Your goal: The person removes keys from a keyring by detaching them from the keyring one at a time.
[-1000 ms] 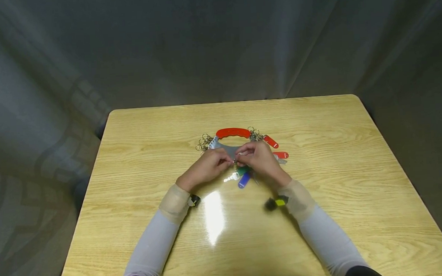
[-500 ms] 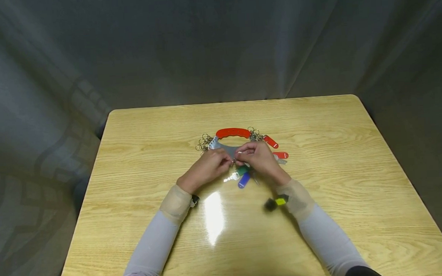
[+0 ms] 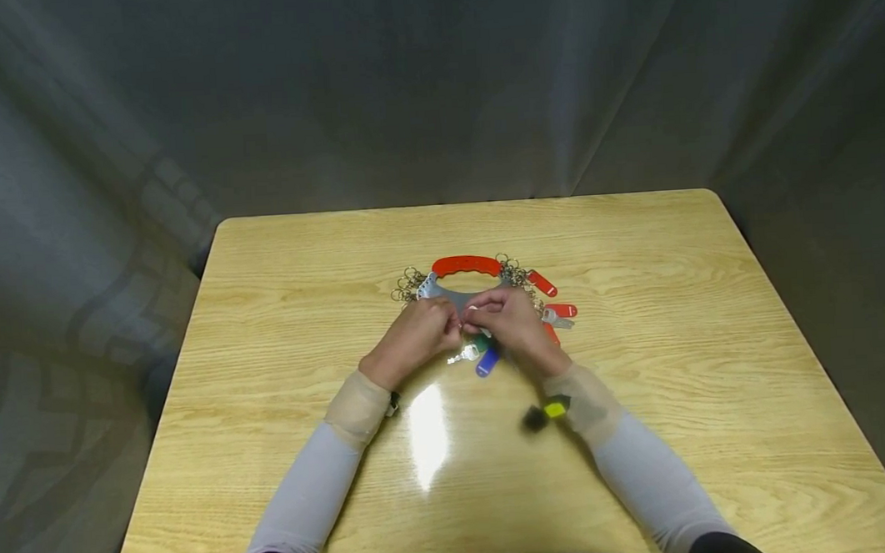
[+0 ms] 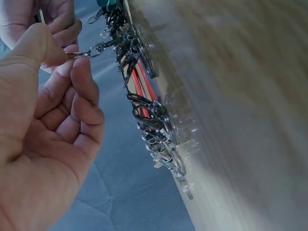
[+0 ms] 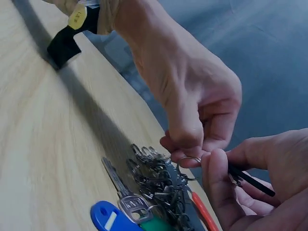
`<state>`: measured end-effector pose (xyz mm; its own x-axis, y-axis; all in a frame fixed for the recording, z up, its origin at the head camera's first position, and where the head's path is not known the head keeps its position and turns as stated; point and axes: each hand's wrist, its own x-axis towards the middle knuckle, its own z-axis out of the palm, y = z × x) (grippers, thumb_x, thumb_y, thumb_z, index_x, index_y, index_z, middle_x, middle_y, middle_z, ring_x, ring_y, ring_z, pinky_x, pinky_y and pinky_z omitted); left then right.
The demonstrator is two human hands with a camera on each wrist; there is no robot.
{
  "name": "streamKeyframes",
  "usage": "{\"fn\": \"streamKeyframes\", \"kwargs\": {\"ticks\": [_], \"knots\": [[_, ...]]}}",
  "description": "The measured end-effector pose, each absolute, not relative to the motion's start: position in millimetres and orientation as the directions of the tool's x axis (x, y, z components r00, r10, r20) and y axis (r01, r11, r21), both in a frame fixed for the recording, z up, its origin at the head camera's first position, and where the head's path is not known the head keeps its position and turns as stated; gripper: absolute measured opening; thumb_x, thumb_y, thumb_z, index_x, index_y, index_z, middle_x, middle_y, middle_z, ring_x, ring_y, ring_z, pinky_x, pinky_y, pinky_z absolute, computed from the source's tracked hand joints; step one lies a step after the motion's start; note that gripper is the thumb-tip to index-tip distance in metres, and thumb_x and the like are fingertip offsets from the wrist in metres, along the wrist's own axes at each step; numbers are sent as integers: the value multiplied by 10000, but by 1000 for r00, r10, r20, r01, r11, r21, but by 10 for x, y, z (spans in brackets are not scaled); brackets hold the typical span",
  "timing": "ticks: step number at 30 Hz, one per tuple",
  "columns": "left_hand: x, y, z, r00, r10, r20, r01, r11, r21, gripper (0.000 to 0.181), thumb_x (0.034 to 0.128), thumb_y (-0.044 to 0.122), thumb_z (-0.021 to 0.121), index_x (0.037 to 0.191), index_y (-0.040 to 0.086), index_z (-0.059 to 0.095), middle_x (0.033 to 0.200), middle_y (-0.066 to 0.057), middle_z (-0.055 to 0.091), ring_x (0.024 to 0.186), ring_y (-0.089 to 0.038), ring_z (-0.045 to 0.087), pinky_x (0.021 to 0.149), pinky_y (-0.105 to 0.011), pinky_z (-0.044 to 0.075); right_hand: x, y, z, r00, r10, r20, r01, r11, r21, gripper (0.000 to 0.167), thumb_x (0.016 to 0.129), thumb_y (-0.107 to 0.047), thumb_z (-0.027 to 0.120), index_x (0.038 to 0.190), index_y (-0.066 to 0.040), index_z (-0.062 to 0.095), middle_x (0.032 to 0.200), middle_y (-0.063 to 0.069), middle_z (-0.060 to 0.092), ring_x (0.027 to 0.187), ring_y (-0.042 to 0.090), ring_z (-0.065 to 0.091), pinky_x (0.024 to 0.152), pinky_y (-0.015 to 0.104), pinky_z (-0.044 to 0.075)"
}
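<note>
A metal ring (image 4: 77, 55) is pinched between the thumb and finger of the left hand (image 3: 414, 335), and through a short swivel clip (image 4: 102, 47) it is linked to the crowded cluster on a key holder, which is laid on the table (image 3: 662, 315) directly in front of the person. By this grip the ring seems to be lifted clear of its neighbours and steadied, so that it can be worked without tangling. A slim dark piece (image 5: 252, 182) is held in the fingers of the right hand (image 3: 518, 323), brought close beside the ring; whether it is a key or a tag edge cannot be told. Both hands are set together over the near side of the holder, presumably because two thumbs are needed at so small a fitting. The red handle (image 3: 467, 265) is turned to the far side, by which the ringed edge of the grey plate (image 3: 459, 298) is left within reach. A blue tag (image 3: 486, 361), a green tag (image 3: 481, 341) and a silver key (image 3: 462, 355) are spread just below the hands, while red tags (image 3: 562, 310) are fanned out to the right, apparently kept out of the way.
</note>
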<state>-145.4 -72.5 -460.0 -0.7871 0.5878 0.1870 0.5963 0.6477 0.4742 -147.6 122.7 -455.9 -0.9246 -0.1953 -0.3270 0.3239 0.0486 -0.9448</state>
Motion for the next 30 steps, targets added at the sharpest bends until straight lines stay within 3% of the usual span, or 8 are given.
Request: {"fn": "streamKeyframes", "kwargs": {"ticks": [5, 11, 15, 19, 25, 30], "knots": [[-1450, -722, -4587, -814, 562, 149, 552, 667, 500, 124, 867, 64, 749, 773, 98, 676, 796, -1, 636, 657, -100, 565, 582, -192, 493, -1460, 1208, -4555, -914, -208, -350, 348, 45, -936, 253, 923, 43, 753, 1167, 93, 705, 949, 153, 791, 779, 174, 759, 766, 302, 643], [-1486, -748, -4606, -819, 558, 135, 529, 642, 555, 41, 913, 76, 758, 872, 73, 757, 839, -13, 701, 776, -131, 627, 735, -238, 557, -1461, 1230, -4557, -926, -230, -298, 269, 150, -951, 193, 934, 39, 742, 1126, 56, 721, 987, 169, 776, 853, 255, 760, 845, 400, 644], [-1519, -773, -4610, -822, 555, 129, 514, 626, 586, 72, 974, 92, 717, 968, 45, 771, 895, -41, 734, 834, -160, 653, 798, -286, 571, -1467, 1289, -4520, -947, -268, -178, 73, 361, -930, 164, 936, -10, 769, 1099, -23, 753, 1012, 106, 783, 946, 276, 749, 877, 417, 631], [-1531, -798, -4599, -851, 504, 149, 472, 605, 641, 95, 996, 82, 707, 1049, 36, 770, 953, -49, 736, 821, -153, 645, 761, -271, 562, -1485, 1343, -4486, -940, -341, -18, -170, 512, -842, 169, 910, -17, 805, 1076, -41, 781, 1037, 71, 793, 1002, 233, 738, 919, 376, 611], [-1541, -800, -4585, -867, 465, 180, 454, 586, 671, 184, 1006, 86, 702, 1172, 26, 757, 1005, -56, 736, 823, -139, 631, 741, -264, 551, -1474, 1379, -4451, -876, -469, 112, -395, 566, -724, 153, 908, -18, 807, 1050, -70, 789, 1091, 70, 792, 1032, 240, 726, 944, 423, 603], [-1536, -782, -4588, -863, 473, 175, 454, 578, 678, 102, 1007, 80, 705, 1067, 44, 779, 969, -45, 739, 808, -137, 626, 730, -264, 542, -1450, 1379, -4450, -831, -519, 202, -514, 574, -637, 130, 909, -25, 807, 1031, -68, 792, 1065, 63, 798, 1011, 230, 743, 916, 409, 615]]}}
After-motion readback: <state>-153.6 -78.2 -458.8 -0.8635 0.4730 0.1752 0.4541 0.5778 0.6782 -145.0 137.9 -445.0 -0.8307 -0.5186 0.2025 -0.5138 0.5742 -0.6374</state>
